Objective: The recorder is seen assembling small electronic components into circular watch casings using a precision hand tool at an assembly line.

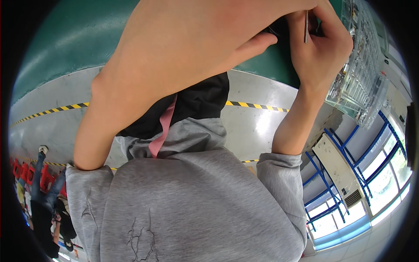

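Note:
My left hand (209, 32) reaches across the top of the view from the left, its thumb pointing right. Its other fingers run past the top edge and meet my right hand (323, 43). The right hand's thumb and forefinger are bent together, with a thin metal rod (306, 28) sticking down at them. Which fingertips grip the rod's upper end is hard to see. Something dark (283, 27) shows between the two hands, mostly covered by them. Both hands are over a green work surface (257, 63).
Clear plastic trays (364, 65) with small parts stand stacked right of my right hand. Blue metal racks (362, 170) are farther right. Yellow-black floor tape (257, 106) crosses the grey floor. Red stools (28, 172) and a person (41, 214) appear at lower left.

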`<state>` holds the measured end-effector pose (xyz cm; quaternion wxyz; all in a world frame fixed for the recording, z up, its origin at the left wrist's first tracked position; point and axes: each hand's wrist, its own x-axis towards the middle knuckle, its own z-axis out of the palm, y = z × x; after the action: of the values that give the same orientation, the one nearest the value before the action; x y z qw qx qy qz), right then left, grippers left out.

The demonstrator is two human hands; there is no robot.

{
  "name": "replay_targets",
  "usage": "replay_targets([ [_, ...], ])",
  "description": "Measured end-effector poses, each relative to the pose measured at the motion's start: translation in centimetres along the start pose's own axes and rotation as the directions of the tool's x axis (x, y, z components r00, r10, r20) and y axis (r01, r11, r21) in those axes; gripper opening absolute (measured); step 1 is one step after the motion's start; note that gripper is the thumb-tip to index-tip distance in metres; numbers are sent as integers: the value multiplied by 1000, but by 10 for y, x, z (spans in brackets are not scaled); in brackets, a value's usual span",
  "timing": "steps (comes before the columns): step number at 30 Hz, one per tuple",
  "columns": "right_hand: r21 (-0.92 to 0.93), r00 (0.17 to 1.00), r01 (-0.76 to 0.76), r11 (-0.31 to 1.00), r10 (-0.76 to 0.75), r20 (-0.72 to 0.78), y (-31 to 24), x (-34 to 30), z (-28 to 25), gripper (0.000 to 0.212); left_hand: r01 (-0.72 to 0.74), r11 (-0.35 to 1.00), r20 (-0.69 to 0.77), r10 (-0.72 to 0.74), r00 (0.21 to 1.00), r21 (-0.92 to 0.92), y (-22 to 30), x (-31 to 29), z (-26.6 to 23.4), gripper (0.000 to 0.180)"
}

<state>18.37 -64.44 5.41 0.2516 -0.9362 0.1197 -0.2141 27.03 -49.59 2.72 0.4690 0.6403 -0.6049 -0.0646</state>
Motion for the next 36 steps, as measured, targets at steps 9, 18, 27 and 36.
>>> replay_targets([
  [9,200,990,-138,970,143,-8,0,2,-1,17,7,1000,-14,-7,1000,5,-1,-2,3,73],
  [18,160,967,252,954,-256,5,57,-9,-14,38,17,963,-282,63,957,271,-13,9,2,11],
  [27,-17,975,109,994,-104,195,126,-27,-29,44,-24,931,-284,136,949,364,-23,1,11,18],
  [36,-50,991,-30,998,37,132,118,-26,-21,39,-44,896,-221,156,963,442,-23,2,8,24],
])
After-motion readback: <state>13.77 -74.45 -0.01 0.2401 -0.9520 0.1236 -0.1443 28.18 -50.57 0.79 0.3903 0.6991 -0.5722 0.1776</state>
